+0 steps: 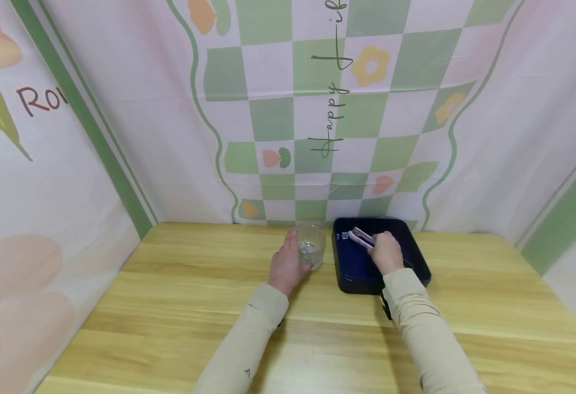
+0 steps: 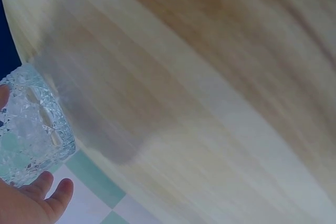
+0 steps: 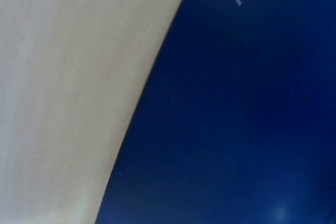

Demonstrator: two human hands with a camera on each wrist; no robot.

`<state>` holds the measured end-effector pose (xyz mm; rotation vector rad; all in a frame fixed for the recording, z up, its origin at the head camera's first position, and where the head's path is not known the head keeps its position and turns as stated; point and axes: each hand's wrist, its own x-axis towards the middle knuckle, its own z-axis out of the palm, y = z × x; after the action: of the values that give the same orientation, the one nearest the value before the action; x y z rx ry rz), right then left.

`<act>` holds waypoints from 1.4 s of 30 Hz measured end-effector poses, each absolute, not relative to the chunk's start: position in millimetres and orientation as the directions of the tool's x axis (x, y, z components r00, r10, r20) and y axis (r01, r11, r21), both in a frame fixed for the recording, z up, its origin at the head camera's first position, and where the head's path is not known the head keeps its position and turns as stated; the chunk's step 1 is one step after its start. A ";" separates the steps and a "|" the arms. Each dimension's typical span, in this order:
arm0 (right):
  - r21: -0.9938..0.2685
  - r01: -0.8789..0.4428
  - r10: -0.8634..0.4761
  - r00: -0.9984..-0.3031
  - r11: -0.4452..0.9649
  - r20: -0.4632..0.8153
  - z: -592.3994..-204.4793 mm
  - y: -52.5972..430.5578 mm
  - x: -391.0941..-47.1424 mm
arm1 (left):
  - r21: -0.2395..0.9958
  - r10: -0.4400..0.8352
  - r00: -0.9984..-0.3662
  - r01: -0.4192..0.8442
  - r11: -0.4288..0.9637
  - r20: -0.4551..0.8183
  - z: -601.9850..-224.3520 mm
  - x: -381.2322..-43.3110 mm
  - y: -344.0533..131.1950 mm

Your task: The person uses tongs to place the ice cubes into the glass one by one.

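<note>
In the head view my left hand [image 1: 288,267] holds a clear drinking glass [image 1: 312,249] from its left side, thumb at the front and fingers behind. The left wrist view shows the textured wall of the glass [image 2: 34,121] between thumb and fingers. To the right stands a dark blue tray [image 1: 356,271]. Over it, my right hand [image 1: 387,253] grips a pair of light-coloured tongs [image 1: 361,238], which point left. Right by the tong tips lie small clear pieces like ice cubes [image 1: 343,236], near the tray's back left corner. The right hand is out of its own wrist view.
Both stand on a wooden table [image 1: 194,306], close to its back edge. Behind it hangs a printed cloth [image 1: 317,117] with green checks and flowers, and another cloth [image 1: 61,197] hangs at the left. The tray's raised rim [image 1: 361,288] surrounds the clear pieces.
</note>
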<state>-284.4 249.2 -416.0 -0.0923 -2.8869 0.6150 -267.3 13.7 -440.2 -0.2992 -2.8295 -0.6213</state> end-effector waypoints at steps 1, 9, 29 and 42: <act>-0.416 0.026 0.103 -0.981 0.909 0.164 -415.6 249.0 -284.5 | 0.386 0.149 -0.953 0.245 0.889 0.263 -440.3 -267.6 13.7; -0.446 0.046 0.115 -0.985 0.894 0.129 -413.8 249.1 -284.8 | 0.408 0.140 -0.960 0.232 0.883 0.243 -440.0 -267.4 14.2; -0.451 0.035 0.120 -0.979 0.892 0.162 -410.0 256.8 -278.7 | 0.412 0.142 -0.954 0.245 0.878 0.266 -438.3 -264.2 14.3; -0.441 -0.113 0.020 -0.958 0.891 0.285 -387.2 242.0 -260.5 | 0.401 0.142 -0.950 0.249 0.881 0.277 -437.1 -264.0 14.5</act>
<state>-260.5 242.0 -387.2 0.0700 -2.7752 0.6713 -264.0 14.5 -437.1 -0.2970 -2.8117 -0.6461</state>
